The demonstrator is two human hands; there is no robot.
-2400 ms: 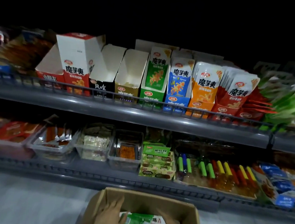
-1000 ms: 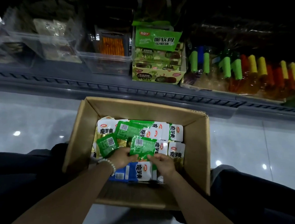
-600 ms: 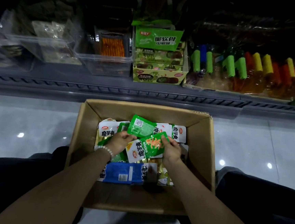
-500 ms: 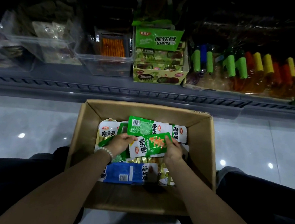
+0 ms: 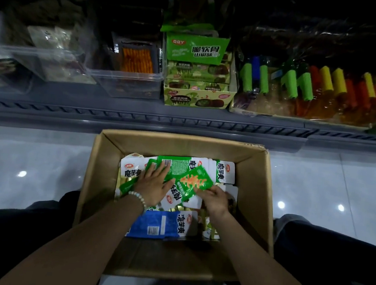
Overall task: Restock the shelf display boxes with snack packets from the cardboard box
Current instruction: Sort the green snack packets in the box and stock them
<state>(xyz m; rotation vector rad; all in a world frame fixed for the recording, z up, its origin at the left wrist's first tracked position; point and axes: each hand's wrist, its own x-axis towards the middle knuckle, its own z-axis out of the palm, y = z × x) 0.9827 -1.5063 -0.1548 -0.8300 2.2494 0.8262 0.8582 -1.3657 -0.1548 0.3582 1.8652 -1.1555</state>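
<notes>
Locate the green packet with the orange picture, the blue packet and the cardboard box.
green packet [image 5: 195, 181], head view, middle of its orange picture.
blue packet [image 5: 144, 222], head view, blue back beside the barcode.
cardboard box [image 5: 182, 146], head view, inside of its far wall.

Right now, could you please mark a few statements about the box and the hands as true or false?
1. The right hand pinches a green packet. True.
2. The left hand holds the blue packet. False: it presses flat on the pile, fingers spread, and grips nothing.
3. The box stands on the shelf. False: it stands on the floor, before the shelf.
4. A bracelet circles the left wrist. True.
</notes>
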